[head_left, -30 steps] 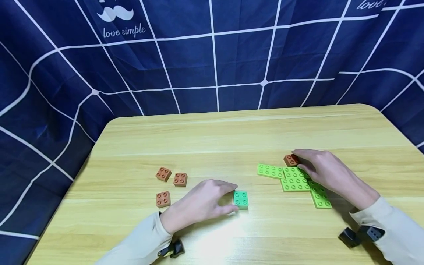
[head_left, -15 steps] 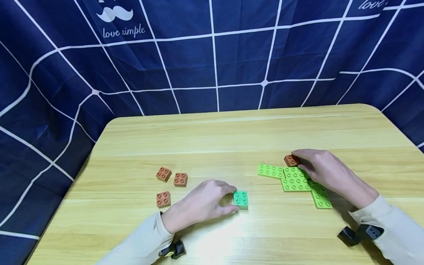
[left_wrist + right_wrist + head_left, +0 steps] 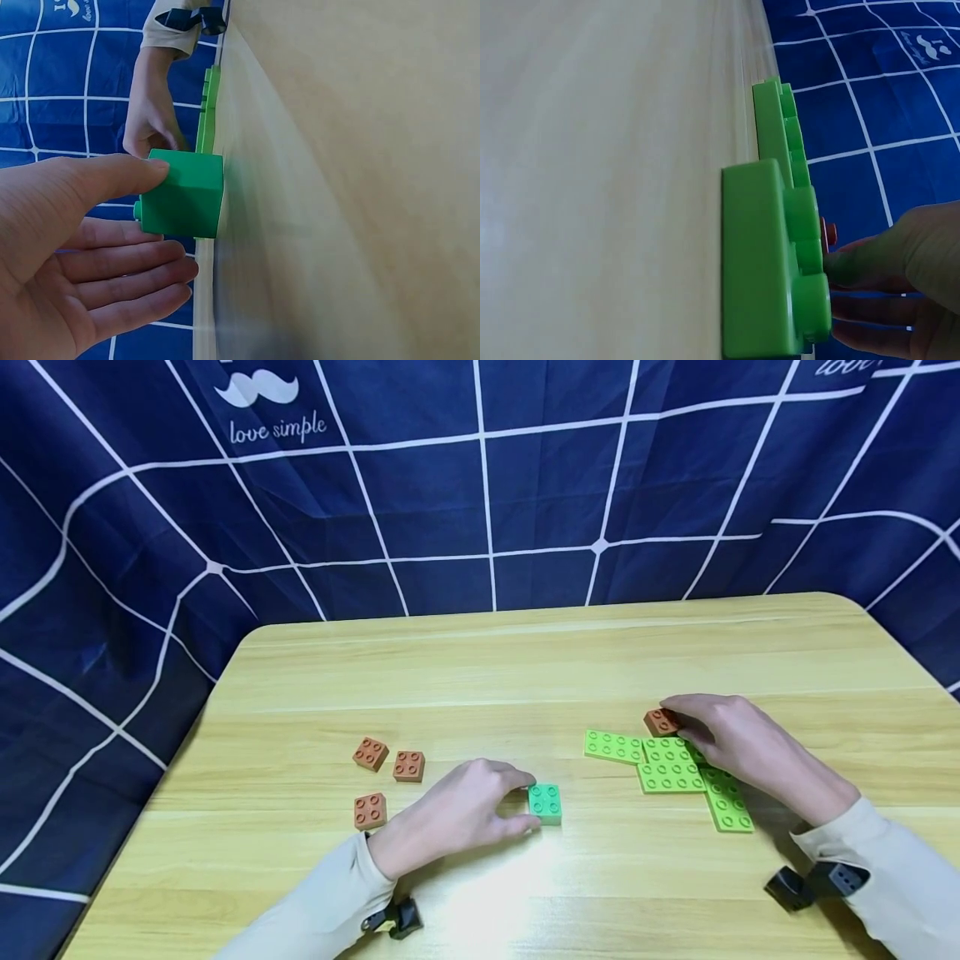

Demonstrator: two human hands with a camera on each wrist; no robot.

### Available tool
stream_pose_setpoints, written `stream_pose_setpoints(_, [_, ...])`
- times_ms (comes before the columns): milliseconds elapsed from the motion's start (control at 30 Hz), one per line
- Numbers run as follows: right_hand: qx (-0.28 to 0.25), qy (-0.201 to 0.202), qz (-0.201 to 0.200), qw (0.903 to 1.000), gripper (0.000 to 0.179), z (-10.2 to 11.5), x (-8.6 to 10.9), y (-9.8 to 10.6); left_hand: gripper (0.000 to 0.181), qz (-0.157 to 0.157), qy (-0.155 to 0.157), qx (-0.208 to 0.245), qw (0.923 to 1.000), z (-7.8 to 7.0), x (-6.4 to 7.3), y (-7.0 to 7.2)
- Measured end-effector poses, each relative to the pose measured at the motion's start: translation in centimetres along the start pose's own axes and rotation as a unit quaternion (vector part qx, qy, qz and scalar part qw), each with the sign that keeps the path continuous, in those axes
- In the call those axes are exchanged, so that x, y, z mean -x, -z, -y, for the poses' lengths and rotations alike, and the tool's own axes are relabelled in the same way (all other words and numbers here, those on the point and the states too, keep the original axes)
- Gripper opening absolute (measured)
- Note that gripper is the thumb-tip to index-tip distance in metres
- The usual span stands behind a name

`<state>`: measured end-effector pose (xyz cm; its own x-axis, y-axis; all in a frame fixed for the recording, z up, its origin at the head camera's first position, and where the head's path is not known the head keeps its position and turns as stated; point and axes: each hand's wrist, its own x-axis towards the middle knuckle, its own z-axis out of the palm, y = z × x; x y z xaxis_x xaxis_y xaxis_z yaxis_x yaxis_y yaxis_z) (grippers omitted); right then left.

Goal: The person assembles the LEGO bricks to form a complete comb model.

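A green two-by-two toy building brick (image 3: 544,804) sits on the table in the middle of the head view. My left hand (image 3: 461,814) pinches it between thumb and index finger; in the left wrist view the thumb presses on one edge of it, and the other fingers are stretched out below. On the right, my right hand (image 3: 742,747) holds a reddish-brown brick (image 3: 660,722) between thumb and fingers, hiding part of it. That brick lies at the far edge of the lime-green studded plates (image 3: 670,777), under my right hand.
Three more reddish-brown bricks lie at the left: one at the back (image 3: 371,753), one beside it (image 3: 408,766) and one nearer (image 3: 370,811). A separate-looking lime plate (image 3: 612,746) points left from the others, and another lime plate (image 3: 727,802) slants toward the front. A blue curtain (image 3: 420,493) hangs behind the table.
The green brick has shifted slightly away from me with my left hand. My right thumb has drawn in closer to the reddish-brown brick. The other bricks have stayed put.
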<state>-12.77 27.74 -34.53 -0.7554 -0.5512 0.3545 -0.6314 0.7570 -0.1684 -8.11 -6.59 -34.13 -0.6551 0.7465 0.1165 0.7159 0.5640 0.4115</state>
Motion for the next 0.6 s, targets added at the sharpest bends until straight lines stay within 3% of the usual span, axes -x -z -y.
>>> stream_pose_setpoints(333, [-0.011,-0.007,0.022,0.9997,0.039,0.1,-0.3,-0.1,0.045,-0.011,0.008,0.009,0.9999,0.9,-0.3,0.0])
stream_pose_setpoints(600, [-0.003,0.008,0.007,0.9999,0.035,0.0,-0.4,-0.3,0.045,-0.006,0.027,0.024,0.9993,1.2,-0.6,0.2])
